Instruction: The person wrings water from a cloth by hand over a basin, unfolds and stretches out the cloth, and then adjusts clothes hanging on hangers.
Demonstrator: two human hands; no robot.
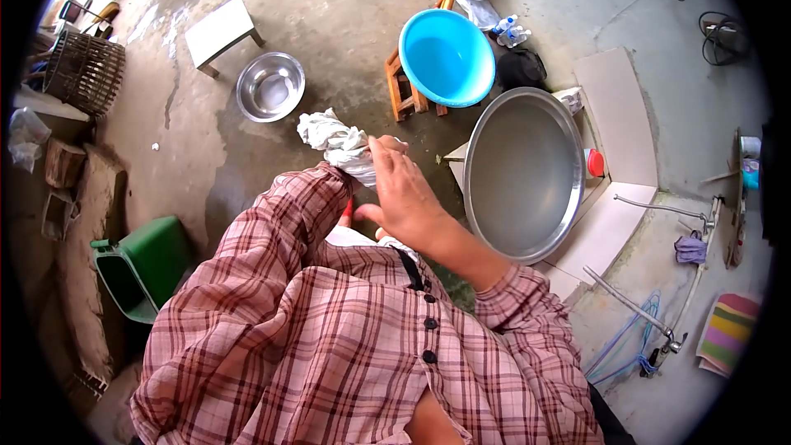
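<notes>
- The white cloth (pixel 334 142) is up in the air, to the left of the big silver tub (pixel 527 256) and apart from it. It looks bunched up and twisty.
- The right hand (pixel 405 196) is between the cloth and the big tub. Its fingers lie close together against the cloth, and the thumb pokes out to the side. I can't tell if the fingers grip hard.
- The left hand is mostly or all hidden. The left sleeve (pixel 317 194) goes right up to the cloth, but I can't tell how those fingers are.
- The blue tub (pixel 428 49) is above and left of the big tub, up on a wooden stool (pixel 400 91). If an elbow or the cloth bumped it, it might tip, because its rim sticks out past the stool.
- The small silver bowl (pixel 254 86) is farther left of the big tub, down on the floor (pixel 329 41).
- The floor left of the big tub has dark patches that look wet. Feet could slip there.
- The cloth could fall and get dirty if the fingers are loose, or if it is wet and slippery.
- The left sleeve might get wet too, because it is so near the cloth.
</notes>
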